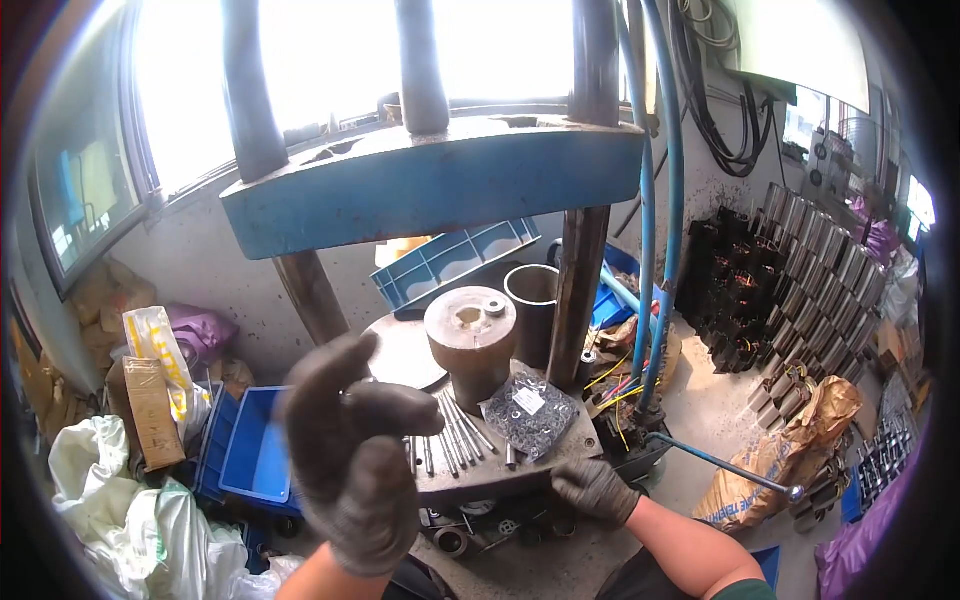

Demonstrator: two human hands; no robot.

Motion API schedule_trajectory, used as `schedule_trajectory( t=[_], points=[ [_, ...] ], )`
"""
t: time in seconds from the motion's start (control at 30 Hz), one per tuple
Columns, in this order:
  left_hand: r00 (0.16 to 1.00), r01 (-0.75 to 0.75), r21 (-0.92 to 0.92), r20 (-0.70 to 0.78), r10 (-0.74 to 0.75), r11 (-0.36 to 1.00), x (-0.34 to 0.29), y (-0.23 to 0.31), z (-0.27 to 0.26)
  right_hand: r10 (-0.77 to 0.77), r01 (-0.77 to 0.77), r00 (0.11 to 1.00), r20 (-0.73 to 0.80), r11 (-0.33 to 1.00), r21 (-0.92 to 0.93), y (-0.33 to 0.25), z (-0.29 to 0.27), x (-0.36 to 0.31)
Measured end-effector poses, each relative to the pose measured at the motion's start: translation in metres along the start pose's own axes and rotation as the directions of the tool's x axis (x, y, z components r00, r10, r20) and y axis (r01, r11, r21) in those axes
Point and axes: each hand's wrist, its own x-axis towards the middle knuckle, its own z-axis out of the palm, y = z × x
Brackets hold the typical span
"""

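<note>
My left hand (pixel 365 470), in a dark grey work glove, is raised over the left front of the press table with its fingers apart and nothing visible in it. At the table's front right edge, my gloved right hand (pixel 597 491) has its fingers curled; whatever they may hold is hidden. Several thin metal rods (pixel 458 440) lie side by side on the metal table (pixel 580 445), partly covered by my left hand. Behind them stands a thick steel cylinder (pixel 470 365) with a small ring (pixel 493 308) on top. A clear bag of small dark parts (pixel 535 412) lies beside it.
A blue press plate (pixel 430 190) spans above the table on steel columns. Blue bins (pixel 252 445) and white sacks (pixel 100 485) stand left. To the right are a blue-handled lever (pixel 730 468), a brown sack (pixel 790 455) and stacked metal cylinders (pixel 815 270).
</note>
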Motion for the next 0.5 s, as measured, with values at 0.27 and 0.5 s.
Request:
schedule_trajectory(
  t=[0.27,0.5],
  points=[
    [0.535,0.832,-0.108,-0.103,-0.838,0.544,-0.122,-0.193,-0.065,0.081,-0.209,0.801,-0.594,0.966,-0.15,0.038,-0.007,0.061],
    [0.215,0.877,-0.375,-0.256,-0.942,0.302,-0.126,-0.251,-0.059,0.077,-0.23,0.943,-0.324,0.852,-0.469,0.048,0.008,0.059]
  ],
)
